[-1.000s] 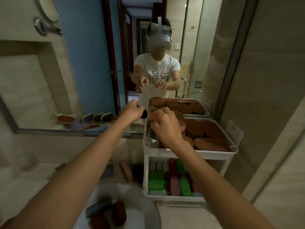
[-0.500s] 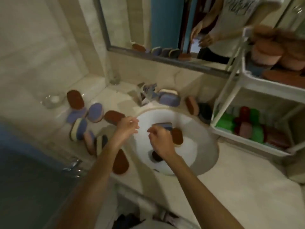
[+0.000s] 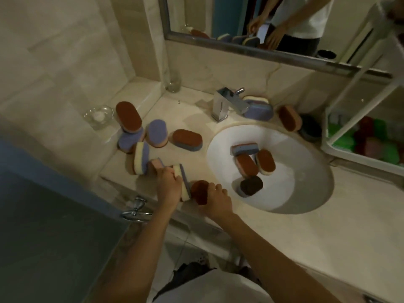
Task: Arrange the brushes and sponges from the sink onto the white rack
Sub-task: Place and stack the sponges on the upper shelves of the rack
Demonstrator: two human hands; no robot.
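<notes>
Left hand (image 3: 169,186) grips yellow-purple sponge (image 3: 185,182). Right hand (image 3: 217,199) is curled round brown sponge (image 3: 199,192). Both are at the near counter edge. 4 sink sponges (image 3: 247,165) sit in sink (image 3: 306,193), counter sponges (image 3: 188,139) lie left. White rack (image 3: 358,158), far right, holds brushes (image 3: 341,141). Judged partly done, plenty left.

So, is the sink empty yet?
Not empty. Four sponges lie in the sink: one striped, two brown-topped, one dark.

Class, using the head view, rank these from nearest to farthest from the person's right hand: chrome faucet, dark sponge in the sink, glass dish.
1. dark sponge, in the sink, beside the right hand.
2. chrome faucet, behind the sink.
3. glass dish, on the far-left ledge.
</notes>
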